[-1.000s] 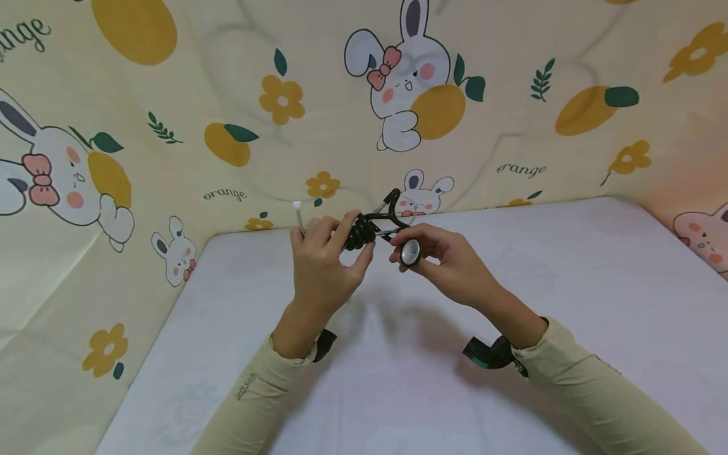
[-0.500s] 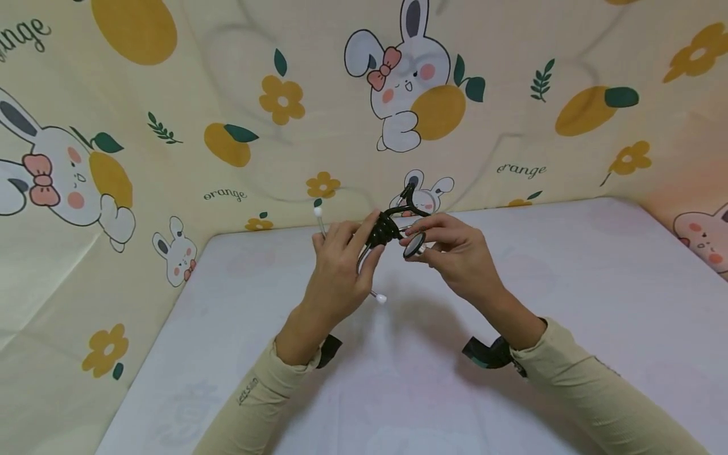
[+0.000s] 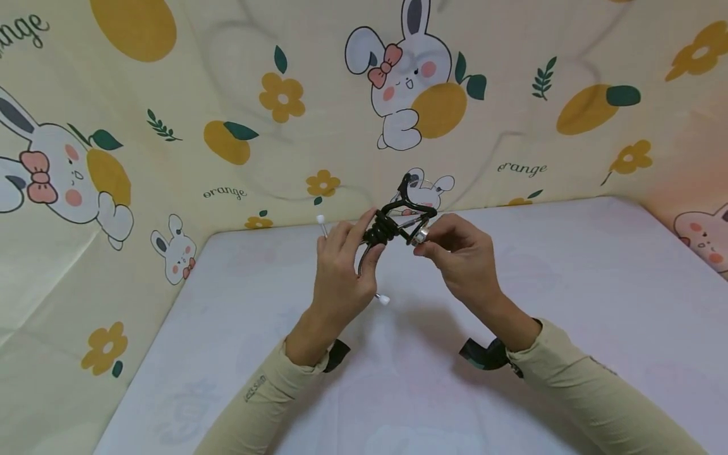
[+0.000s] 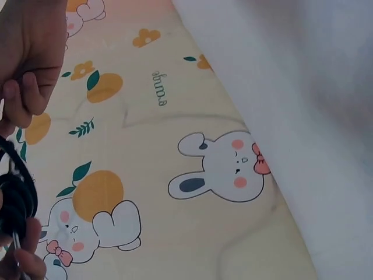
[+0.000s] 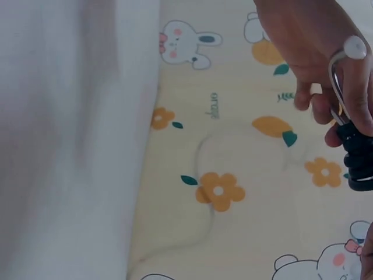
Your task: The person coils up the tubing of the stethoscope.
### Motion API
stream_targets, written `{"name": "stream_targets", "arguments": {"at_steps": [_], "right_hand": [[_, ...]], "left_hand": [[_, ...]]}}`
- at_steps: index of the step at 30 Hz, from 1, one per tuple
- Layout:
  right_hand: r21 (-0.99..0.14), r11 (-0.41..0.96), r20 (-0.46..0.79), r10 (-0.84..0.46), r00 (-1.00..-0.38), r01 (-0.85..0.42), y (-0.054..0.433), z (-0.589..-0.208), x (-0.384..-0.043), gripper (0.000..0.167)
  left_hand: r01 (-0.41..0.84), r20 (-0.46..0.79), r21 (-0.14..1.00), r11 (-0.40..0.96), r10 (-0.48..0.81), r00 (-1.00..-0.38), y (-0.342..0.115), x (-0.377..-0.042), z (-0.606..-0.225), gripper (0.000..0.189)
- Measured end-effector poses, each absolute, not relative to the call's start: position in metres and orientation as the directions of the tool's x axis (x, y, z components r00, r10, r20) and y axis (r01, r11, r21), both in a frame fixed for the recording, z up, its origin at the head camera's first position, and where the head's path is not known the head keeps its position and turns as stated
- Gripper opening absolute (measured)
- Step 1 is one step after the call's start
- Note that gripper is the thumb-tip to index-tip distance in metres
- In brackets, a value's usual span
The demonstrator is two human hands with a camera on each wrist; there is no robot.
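Note:
A black stethoscope (image 3: 382,229) is held up over the white table, its tubing wound in tight coils around the metal ear tubes. My left hand (image 3: 345,268) grips the coiled bundle between thumb and fingers. One white eartip (image 3: 321,219) pokes out above that hand, the other below it near the wrist side. My right hand (image 3: 463,253) pinches the metal chest piece (image 3: 420,236) at the right end of the bundle. A loop of tubing rises behind it. The right wrist view shows the coils (image 5: 356,154) beside my left hand; in the left wrist view they sit at the left edge.
The white table (image 3: 421,379) spreads below both hands. A cream cloth (image 3: 318,145) printed with rabbits, oranges and flowers hangs behind and along the sides. Dark straps (image 3: 486,354) sit on both wrists at the sleeve cuffs.
The stethoscope and left hand have shifted right, and the second eartip has come into view. The chest piece has turned from facing the camera to edge-on, near the tubing loop.

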State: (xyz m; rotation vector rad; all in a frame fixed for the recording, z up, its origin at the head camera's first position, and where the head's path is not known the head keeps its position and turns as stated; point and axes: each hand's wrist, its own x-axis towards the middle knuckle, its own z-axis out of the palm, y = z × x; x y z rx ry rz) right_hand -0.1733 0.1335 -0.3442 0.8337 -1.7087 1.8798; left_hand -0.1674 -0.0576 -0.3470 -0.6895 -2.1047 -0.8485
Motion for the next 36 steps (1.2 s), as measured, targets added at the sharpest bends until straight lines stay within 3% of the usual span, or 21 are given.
{"name": "stream_targets", "arguments": {"at_steps": [3, 6, 11, 17, 19, 27, 32, 34, 36], "right_hand": [[-0.699, -0.138, 0.714, -0.088, -0.694, -0.702, 0.132, -0.344, -0.172, 0.032], [-0.717, -0.047, 0.696, -0.103, -0.711, -0.695, 0.13, -0.343, -0.17, 0.022], [-0.782, 0.121, 0.605, -0.091, -0.791, -0.611, 0.131, -0.338, -0.166, 0.017], [-0.865, 0.154, 0.467, -0.101, -0.879, -0.477, 0.135, -0.325, -0.162, 0.017], [-0.883, 0.149, 0.434, -0.103, -0.895, -0.445, 0.136, -0.322, -0.16, 0.018], [-0.91, 0.142, 0.375, -0.116, -0.92, -0.389, 0.137, -0.308, -0.15, 0.019], [-0.927, 0.086, 0.36, -0.064, -0.931, -0.365, 0.14, -0.299, -0.146, 0.02], [-0.924, 0.112, 0.366, -0.023, -0.93, -0.366, 0.142, -0.297, -0.146, 0.022], [-0.912, 0.181, 0.373, -0.001, -0.928, -0.367, 0.143, -0.297, -0.148, 0.02]], "left_hand": [[0.684, 0.807, 0.349, 0.641, 0.165, -0.567, -0.056, -0.166, -0.347, 0.045], [0.685, 0.814, 0.356, 0.636, 0.15, -0.562, -0.055, -0.164, -0.347, 0.045], [0.693, 0.834, 0.317, 0.647, 0.157, -0.528, -0.051, -0.162, -0.348, 0.044], [0.688, 0.866, 0.252, 0.681, 0.159, -0.475, -0.048, -0.158, -0.349, 0.042], [0.689, 0.889, 0.207, 0.694, 0.16, -0.428, -0.047, -0.158, -0.349, 0.045], [0.685, 0.971, -0.038, 0.727, 0.189, -0.146, -0.046, -0.16, -0.35, 0.042], [0.604, 0.956, -0.26, 0.754, 0.287, 0.053, -0.044, -0.162, -0.352, 0.035], [0.594, 0.946, -0.289, 0.751, 0.318, 0.057, -0.044, -0.162, -0.352, 0.034], [0.604, 0.945, -0.269, 0.75, 0.327, 0.016, -0.044, -0.162, -0.352, 0.035]]}}
